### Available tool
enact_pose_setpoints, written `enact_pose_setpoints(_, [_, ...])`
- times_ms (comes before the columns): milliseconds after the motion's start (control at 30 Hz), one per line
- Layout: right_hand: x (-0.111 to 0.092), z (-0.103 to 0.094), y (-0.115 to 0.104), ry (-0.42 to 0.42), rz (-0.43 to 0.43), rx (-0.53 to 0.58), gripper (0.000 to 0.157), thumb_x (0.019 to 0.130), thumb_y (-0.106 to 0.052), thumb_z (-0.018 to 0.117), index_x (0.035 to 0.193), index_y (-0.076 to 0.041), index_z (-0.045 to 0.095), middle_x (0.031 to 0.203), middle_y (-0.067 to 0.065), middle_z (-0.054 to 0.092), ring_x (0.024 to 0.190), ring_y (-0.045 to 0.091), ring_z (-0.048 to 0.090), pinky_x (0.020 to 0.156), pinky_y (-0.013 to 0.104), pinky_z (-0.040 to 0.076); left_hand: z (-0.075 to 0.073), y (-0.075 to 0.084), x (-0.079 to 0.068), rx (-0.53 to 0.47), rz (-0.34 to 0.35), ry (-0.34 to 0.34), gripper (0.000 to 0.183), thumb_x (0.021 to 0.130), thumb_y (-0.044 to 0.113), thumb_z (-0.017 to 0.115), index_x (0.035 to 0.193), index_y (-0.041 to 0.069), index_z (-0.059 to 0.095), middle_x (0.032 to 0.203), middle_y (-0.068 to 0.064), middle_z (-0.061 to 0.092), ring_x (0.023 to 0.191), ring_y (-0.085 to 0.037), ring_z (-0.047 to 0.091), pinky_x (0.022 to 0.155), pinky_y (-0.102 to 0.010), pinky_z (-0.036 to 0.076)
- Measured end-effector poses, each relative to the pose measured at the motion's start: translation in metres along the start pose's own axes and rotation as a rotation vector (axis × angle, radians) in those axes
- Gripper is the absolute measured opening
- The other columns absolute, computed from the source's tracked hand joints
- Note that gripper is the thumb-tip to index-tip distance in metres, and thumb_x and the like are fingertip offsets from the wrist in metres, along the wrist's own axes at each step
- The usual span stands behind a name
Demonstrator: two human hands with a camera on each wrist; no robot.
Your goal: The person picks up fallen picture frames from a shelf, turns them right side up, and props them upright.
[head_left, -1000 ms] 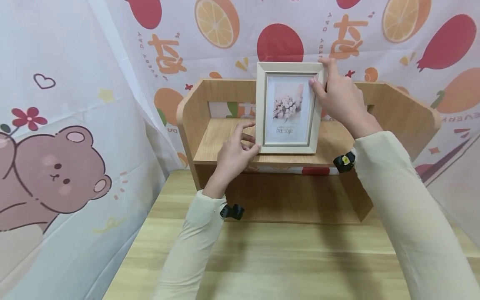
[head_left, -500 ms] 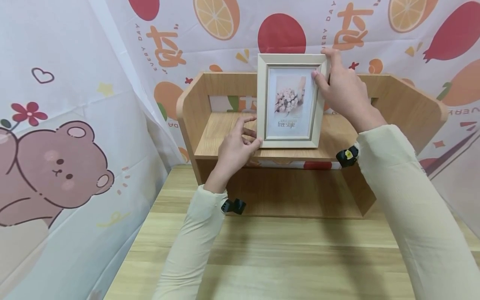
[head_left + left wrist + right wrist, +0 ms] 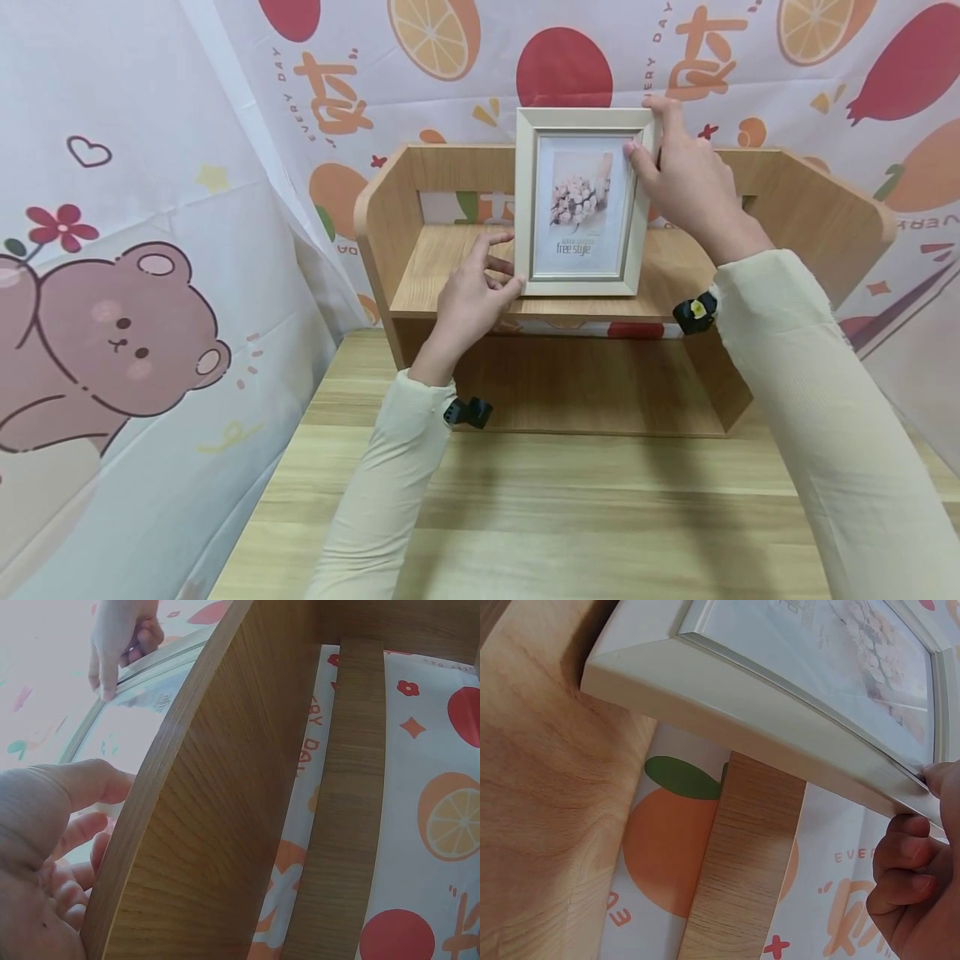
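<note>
A cream picture frame [image 3: 577, 286] with a flower photo stands upright on the upper board of a wooden desk shelf [image 3: 423, 271], near its front edge. My right hand [image 3: 690, 179] grips the frame's upper right side, thumb on the front and index finger at the top corner. At the lower left side is my left hand [image 3: 472, 292], its thumb at the bottom corner and index finger against the side edge. In the right wrist view, the fingers of the right hand [image 3: 919, 877] curl behind the frame [image 3: 727, 712]. The shelf board partly hides the frame in the left wrist view.
The shelf's side panels [image 3: 378, 225] rise left and right of the frame. Below the upper board lies a lower compartment [image 3: 585, 387]. The shelf stands on a light wood table [image 3: 585, 517], with a fruit-print curtain [image 3: 480, 50] behind and a bear-print curtain [image 3: 180, 350] at left.
The head view has tilted slightly, so the scene sits a little higher in it. Both hands and the picture frame keep nearly the same place on the shelf.
</note>
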State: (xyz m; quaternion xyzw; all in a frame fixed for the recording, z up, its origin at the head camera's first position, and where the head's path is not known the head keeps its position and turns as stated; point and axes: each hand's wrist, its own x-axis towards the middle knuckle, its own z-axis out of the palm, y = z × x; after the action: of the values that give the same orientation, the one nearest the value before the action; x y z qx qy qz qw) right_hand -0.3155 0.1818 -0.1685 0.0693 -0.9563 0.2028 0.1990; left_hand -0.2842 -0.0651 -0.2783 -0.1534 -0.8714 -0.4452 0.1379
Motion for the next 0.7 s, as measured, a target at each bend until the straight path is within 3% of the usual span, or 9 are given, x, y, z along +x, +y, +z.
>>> enact_pose_setpoints(700, [-0.0016, -0.0001, -0.0012, 0.008, -0.006, 0.004, 0.063, 0.1, -0.047, 0.035, 0.153, -0.032, 0.006, 0.105, 0.026, 0.06, 0.078, 0.037, 0.06, 0.058, 0.04, 0.043, -0.0009, -0.0025, 0.0012, 0.022, -0.03, 0.008, 0.054, 0.09, 0.025, 0.066, 0.139, 0.029, 0.044, 0.111, -0.003, 0.07, 0.081, -0.018, 0.068, 0.056, -0.029, 0.041])
